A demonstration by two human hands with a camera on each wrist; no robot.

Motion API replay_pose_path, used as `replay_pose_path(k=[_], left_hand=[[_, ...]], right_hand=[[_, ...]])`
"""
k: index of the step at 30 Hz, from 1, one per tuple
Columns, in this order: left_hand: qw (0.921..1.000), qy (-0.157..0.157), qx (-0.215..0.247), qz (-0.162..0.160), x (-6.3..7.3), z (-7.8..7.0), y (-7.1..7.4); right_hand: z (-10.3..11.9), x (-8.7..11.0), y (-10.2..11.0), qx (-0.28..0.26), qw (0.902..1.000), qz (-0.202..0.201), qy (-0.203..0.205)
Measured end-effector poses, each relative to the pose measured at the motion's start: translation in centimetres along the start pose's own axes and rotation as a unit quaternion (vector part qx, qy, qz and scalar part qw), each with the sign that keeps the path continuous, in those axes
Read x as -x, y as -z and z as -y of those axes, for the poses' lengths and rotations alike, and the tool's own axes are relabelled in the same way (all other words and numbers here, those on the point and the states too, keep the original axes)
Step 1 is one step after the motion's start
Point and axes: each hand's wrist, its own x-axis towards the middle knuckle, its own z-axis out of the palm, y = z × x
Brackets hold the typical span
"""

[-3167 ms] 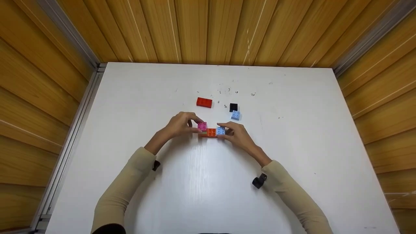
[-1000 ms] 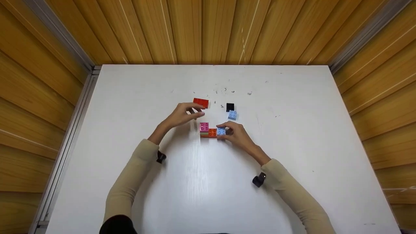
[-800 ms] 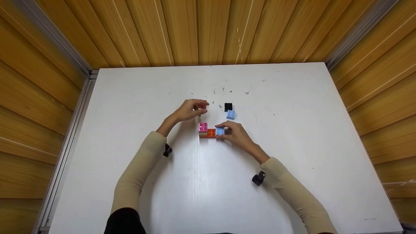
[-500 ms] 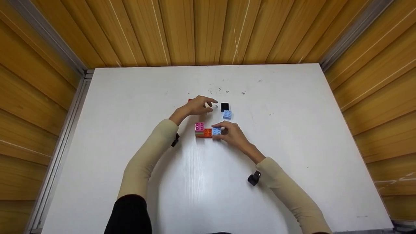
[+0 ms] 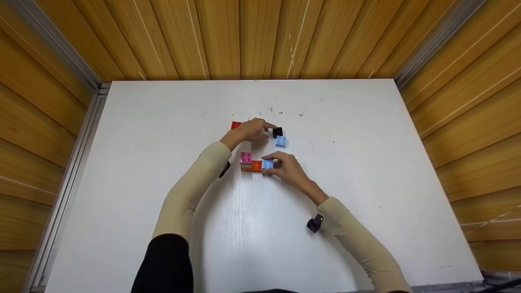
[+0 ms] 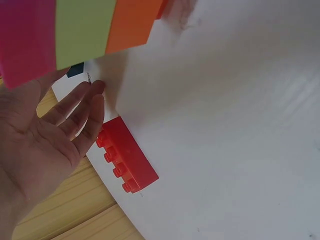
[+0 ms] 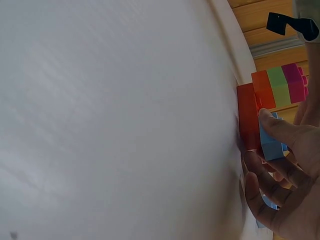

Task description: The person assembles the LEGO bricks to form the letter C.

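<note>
My right hand (image 5: 290, 167) pinches a light blue toy building brick (image 5: 267, 164) between thumb and fingers. That brick sits on one end of a long red base brick (image 7: 247, 117). On the base's other end rises a stack of orange (image 7: 262, 89), lime green (image 7: 278, 86) and pink (image 7: 295, 82) bricks. Farther back, my left hand (image 5: 253, 129) reaches over the table, its index fingertip right at a small black brick (image 5: 277, 132). Its other fingers are loosely spread in the left wrist view, and the thumb is mostly hidden there behind the stack.
A second light blue brick (image 5: 281, 141) lies just in front of the black one. Partly hidden by the left hand, a loose red brick (image 5: 236, 125) lies on the white table (image 5: 346, 171). Wood-patterned panels (image 5: 260, 40) stand around the table's back and sides.
My left hand has let go of the pink brick and moved back and right, past the red brick to the black one. The right hand keeps its grip on the light blue brick.
</note>
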Motion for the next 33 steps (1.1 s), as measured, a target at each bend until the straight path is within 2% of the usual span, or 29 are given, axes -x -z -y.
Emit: replay_pose_path(k=[4, 11, 16, 19, 24, 28, 31, 33], left_hand=[[0.9996, 0.016, 0.004, -0.024, -0.2, -0.4, 0.0], [0.9938, 0.055, -0.015, -0.096, -1.0, -0.7, -0.1], [0.9925, 0.083, -0.021, -0.087, -1.0, -0.5, -0.6], [0.9928, 0.087, -0.017, -0.08, -0.7, -0.5, -0.8], [0.9938, 0.073, -0.001, -0.084, -0.2, -0.7, -0.8], [0.9951, 0.047, 0.01, -0.087, 0.5, -0.8, -0.3], [0.9943, 0.014, 0.027, -0.102, 1.2, -0.8, 0.3], [0.9913, -0.005, 0.046, -0.123, 1.6, -1.0, 1.0]], right_hand=[[-0.2, 0.2, 0.3, 0.002, 1.0, 0.003, -0.001], [-0.3, 0.3, 0.7, 0.0, 0.9999, 0.001, -0.015], [0.0, 0.0, 0.6, 0.005, 0.9998, 0.017, -0.012], [0.1, 0.0, 0.6, 0.009, 0.9996, 0.021, -0.017], [-0.1, 0.2, 0.8, 0.018, 0.9996, 0.015, -0.016], [-0.2, 0.2, 0.9, 0.016, 0.9997, 0.017, -0.006], [-0.3, -0.1, 0.9, 0.013, 0.9997, 0.021, -0.003], [-0.2, -0.5, 0.9, 0.011, 0.9996, 0.024, -0.006]])
